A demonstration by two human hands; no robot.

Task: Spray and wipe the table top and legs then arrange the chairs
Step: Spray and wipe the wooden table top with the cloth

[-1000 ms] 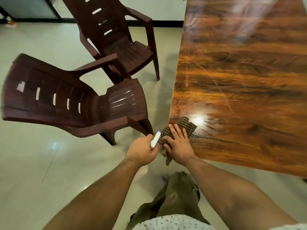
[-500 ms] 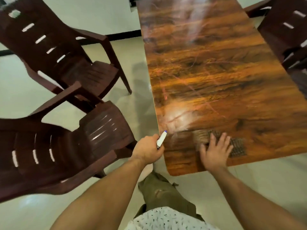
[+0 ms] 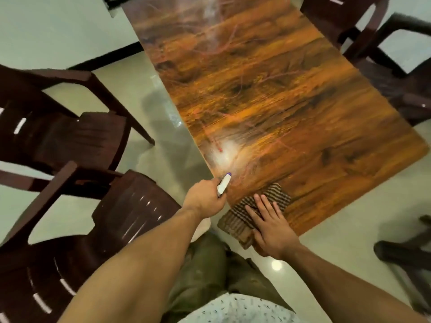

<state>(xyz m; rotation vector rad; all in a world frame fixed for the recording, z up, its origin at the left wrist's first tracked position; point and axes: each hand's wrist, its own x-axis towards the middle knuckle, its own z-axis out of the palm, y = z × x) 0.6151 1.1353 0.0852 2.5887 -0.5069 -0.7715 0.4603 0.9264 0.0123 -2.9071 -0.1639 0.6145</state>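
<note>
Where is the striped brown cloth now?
Head view: the striped brown cloth drapes over the wooden table's near corner under the right hand, right of the white spray bottle the left hand grips.

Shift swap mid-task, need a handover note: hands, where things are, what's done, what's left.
Left hand grips the spray bottle, nozzle pointing at the table top by its left edge.
Right hand presses flat on the checked cloth at the table's near corner; the cloth drapes over the edge.
Done: wiping is under way at the near corner; how much of the top is clean can't be told.
Left: rest of the top, the legs (out of view), then the chairs on the left and chairs on the right, which stand askew.
</note>
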